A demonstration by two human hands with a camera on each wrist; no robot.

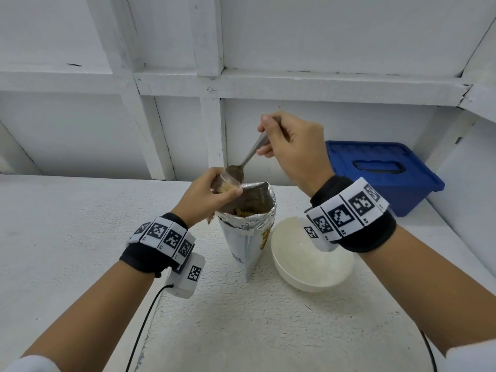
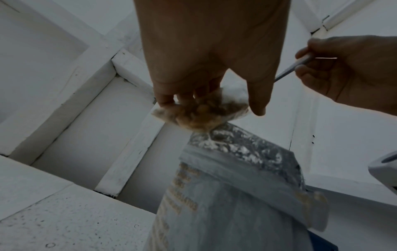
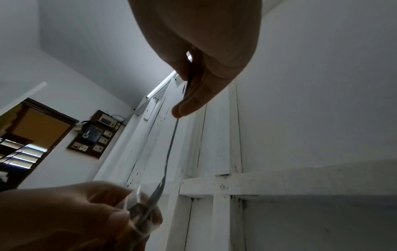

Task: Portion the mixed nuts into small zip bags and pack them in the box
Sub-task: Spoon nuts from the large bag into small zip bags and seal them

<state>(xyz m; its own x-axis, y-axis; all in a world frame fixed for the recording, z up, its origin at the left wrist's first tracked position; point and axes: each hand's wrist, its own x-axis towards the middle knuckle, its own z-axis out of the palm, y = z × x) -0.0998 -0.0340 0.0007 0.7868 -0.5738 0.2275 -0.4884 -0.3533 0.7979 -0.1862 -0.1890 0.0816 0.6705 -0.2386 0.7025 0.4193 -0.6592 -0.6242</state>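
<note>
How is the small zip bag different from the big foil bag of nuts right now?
The small zip bag is clear and held up in the left hand; the foil bag is silver, opaque and stands on the table. The zip bag is far smaller. Both are open at the top and hold nuts.

Head view downward; wrist views close, upward

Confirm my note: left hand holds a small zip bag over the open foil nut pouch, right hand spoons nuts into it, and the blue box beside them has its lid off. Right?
Not quite. The blue box has its lid on, handle recess facing up, as the head view shows. The rest stands: the left hand holds the small zip bag over the foil nut pouch, and the right hand works the spoon.
</note>
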